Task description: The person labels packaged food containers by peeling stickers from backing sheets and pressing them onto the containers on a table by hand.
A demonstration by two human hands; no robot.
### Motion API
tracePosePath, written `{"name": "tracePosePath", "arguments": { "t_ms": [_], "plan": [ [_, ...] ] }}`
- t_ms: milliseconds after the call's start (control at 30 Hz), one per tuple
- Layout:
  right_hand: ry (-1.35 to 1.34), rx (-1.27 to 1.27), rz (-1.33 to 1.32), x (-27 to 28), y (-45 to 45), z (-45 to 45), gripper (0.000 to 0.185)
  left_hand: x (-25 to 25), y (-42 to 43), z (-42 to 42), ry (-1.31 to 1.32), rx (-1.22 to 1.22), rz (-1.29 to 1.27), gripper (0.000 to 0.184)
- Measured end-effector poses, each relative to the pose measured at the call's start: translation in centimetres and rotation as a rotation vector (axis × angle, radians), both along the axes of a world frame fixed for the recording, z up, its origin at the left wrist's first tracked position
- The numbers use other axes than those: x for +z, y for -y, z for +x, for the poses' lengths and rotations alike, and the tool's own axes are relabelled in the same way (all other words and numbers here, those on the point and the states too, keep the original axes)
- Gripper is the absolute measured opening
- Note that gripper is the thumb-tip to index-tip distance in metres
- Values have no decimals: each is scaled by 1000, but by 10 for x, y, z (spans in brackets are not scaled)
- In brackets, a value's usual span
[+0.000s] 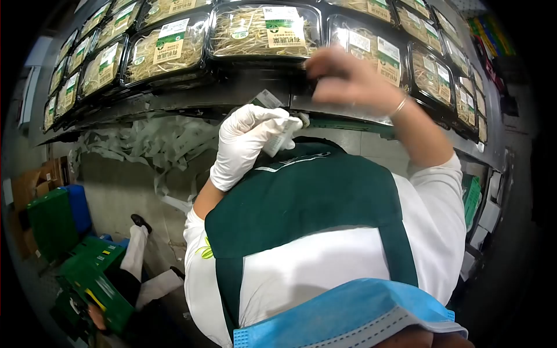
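Head view: the white-gloved left hand has its fingers closed on a printed label strip, near the apron's far edge. Bare and blurred, the right hand has its fingers bent over the near edges of the middle sprout pack and the sprout pack to its right; whether they grip anything, I cannot tell. Both packs sit on the far tabletop, and pale tangled strips hang along its near left side.

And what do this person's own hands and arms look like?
The left hand wears a white glove; the right hand is ungloved and blurred, with a thin bracelet at the wrist. White sleeves leave both forearms partly bare.
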State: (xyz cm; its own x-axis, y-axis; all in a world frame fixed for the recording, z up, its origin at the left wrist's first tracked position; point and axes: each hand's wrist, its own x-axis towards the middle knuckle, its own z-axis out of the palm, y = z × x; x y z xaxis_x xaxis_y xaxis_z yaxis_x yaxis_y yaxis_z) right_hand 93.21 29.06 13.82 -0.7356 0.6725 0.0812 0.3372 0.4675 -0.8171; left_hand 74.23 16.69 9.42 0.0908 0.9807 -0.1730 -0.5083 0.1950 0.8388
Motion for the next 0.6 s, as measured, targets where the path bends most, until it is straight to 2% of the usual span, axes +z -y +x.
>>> {"name": "tracePosePath", "arguments": {
  "t_ms": [33,67,100,133,167,233,267,300,333,367,433,500,567,600],
  "plan": [
    [-125,149,5,-2,14,-13,30,-2,-4,2,66,34,-10,5],
    [-164,227,62,-3,23,-22,20,-5,-9,3,15,97,89,7],
    [-261,271,266,-4,13,-22,13,-7,-10,3,-35,155,180,9],
    [-204,223,434,2,-2,-18,13,-2,-14,1,-331,113,176,13],
    [-145,173,602,11,-22,-11,14,7,-17,13,-174,161,104,14],
    [98,-225,488,23,-91,4,11,-4,-24,8,-101,65,185,15],
    [122,-332,404,19,-145,17,22,-3,-26,6,-101,71,186,15],
    [377,-419,573,34,-172,19,25,-2,-27,4,-98,70,96,13],
    [487,-520,335,40,-184,14,27,-2,-28,3,-96,70,5,12],
    [483,-433,547,10,-223,28,29,-4,-30,1,-98,78,5,12],
    [600,-278,900,-17,-242,30,29,-9,-30,-2,-292,105,96,13],
    [573,-305,896,-18,-237,32,28,-7,-33,-6,-256,44,79,14],
    [868,-585,640,7,-219,34,27,-12,-34,-3,-54,90,24,17],
    [870,-585,636,-1,-219,36,27,-2,-37,3,30,155,42,20]
  ]
}}
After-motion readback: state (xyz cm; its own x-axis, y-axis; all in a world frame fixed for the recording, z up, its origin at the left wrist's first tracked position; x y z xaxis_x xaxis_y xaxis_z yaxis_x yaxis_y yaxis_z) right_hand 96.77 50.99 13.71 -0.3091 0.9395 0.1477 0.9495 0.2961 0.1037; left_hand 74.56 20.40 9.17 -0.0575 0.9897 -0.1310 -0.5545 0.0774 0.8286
